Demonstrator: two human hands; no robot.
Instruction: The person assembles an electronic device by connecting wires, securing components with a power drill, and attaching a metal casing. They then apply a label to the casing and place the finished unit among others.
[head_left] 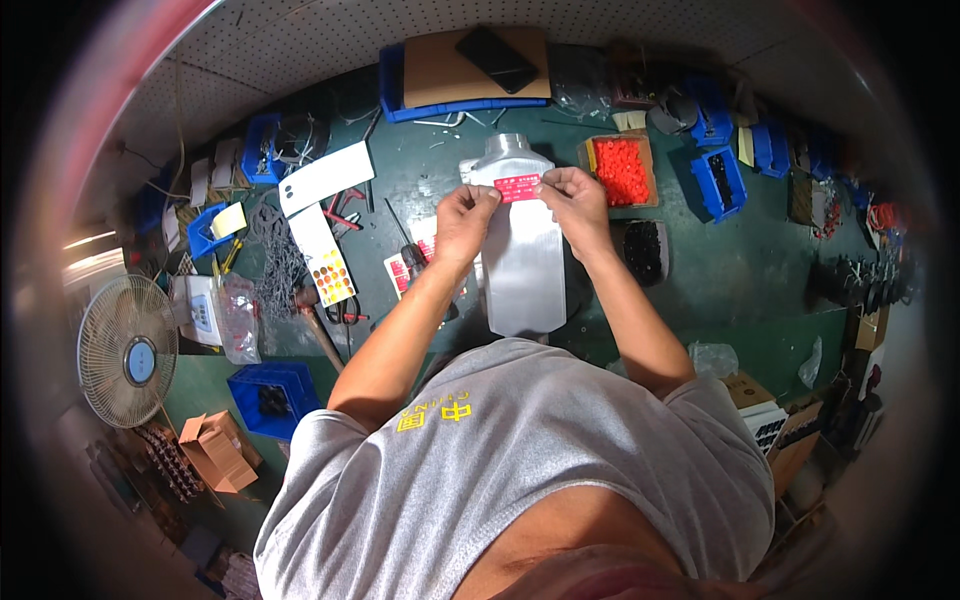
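Note:
A silver-grey metal housing with a narrow neck lies on the green bench in front of me. Across its upper part is a red label with white print. My left hand is closed, thumb and fingertips pinching the label's left end. At the opposite end, my right hand pinches the label's right corner. I cannot tell whether the label touches the metal or hovers just over it. Left of the housing lie a screwdriver and more red-and-white label sheets, partly behind my left forearm.
An open box of red caps and a container of black parts stand to the right. A hammer, white sheets and a standing fan are on the left. At the back, a phone rests on cardboard over a blue bin.

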